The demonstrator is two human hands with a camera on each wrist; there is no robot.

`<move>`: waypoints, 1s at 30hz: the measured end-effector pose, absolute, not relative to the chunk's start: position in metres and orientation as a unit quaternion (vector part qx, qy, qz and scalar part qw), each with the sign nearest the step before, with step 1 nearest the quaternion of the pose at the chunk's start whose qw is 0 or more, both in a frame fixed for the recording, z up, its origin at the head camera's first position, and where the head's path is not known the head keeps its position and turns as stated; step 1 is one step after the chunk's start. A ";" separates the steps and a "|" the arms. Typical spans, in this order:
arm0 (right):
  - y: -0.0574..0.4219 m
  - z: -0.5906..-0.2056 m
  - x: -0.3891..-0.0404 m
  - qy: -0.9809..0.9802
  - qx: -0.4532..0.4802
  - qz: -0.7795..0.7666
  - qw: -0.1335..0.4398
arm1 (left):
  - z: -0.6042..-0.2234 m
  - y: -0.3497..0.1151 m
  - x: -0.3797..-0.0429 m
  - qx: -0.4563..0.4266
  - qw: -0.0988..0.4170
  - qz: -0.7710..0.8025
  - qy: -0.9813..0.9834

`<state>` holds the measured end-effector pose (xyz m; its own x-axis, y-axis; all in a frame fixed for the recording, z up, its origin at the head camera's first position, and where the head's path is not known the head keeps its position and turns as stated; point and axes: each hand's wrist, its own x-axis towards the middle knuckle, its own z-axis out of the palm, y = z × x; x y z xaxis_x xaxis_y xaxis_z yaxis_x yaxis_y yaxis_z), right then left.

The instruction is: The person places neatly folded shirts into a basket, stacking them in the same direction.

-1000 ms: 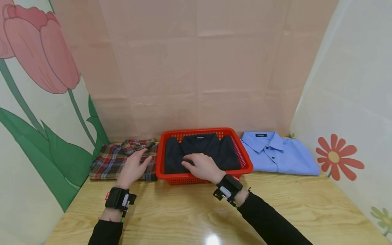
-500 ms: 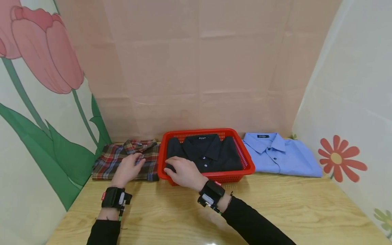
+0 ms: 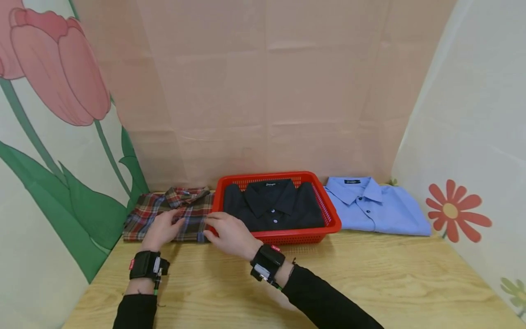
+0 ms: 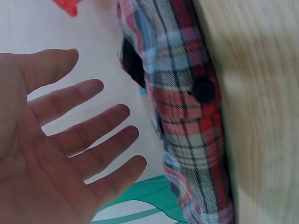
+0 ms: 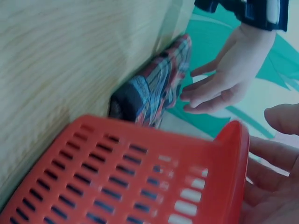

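A folded plaid shirt (image 3: 193, 224) lies on the table left of the red basket (image 3: 287, 235). Over the shirt's near part is my left hand (image 3: 161, 230), fingers spread and holding nothing. The left wrist view shows this open left hand (image 4: 70, 135) apart from the shirt's edge (image 4: 182, 112). My right hand (image 3: 231, 235) is at the basket's near left corner, its fingertips reaching toward the plaid shirt. In the right wrist view the right hand (image 5: 275, 182) is partly hidden behind the basket rim (image 5: 240, 158), fingers extended. A folded black shirt (image 3: 271, 214) fills the basket.
A folded light blue shirt (image 3: 370, 210) lies right of the basket. The wooden table (image 3: 349, 278) stretches toward me. A pinkish sheet (image 3: 263, 91) hangs behind, with flower-printed panels (image 3: 464, 114) at the sides.
My right hand has moved left from over the black shirt to the basket's left corner. My left hand has drawn back slightly toward me and left.
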<state>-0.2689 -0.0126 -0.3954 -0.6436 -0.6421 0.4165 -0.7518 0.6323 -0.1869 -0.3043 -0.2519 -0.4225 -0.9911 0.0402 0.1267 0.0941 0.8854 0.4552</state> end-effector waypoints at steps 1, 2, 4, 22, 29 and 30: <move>-0.016 -0.396 -0.267 -0.887 0.400 0.170 0.158 | -0.424 -0.254 -0.304 -0.035 0.054 -0.233 -0.970; -0.019 -0.396 -0.265 -0.883 0.410 0.165 0.161 | -0.425 -0.256 -0.304 -0.036 0.051 -0.229 -0.971; -0.026 -0.398 -0.260 -0.873 0.430 0.160 0.166 | -0.428 -0.260 -0.304 -0.037 0.044 -0.223 -0.973; -0.053 -0.427 -0.251 -0.867 0.468 0.123 0.120 | -0.436 -0.268 -0.305 -0.039 -0.035 -0.218 -0.974; -0.057 -0.438 -0.251 -0.881 0.450 0.105 0.104 | -0.435 -0.265 -0.306 -0.032 -0.036 -0.183 -0.982; -0.058 -0.440 -0.252 -0.884 0.446 0.104 0.096 | -0.434 -0.264 -0.306 -0.027 -0.037 -0.176 -0.983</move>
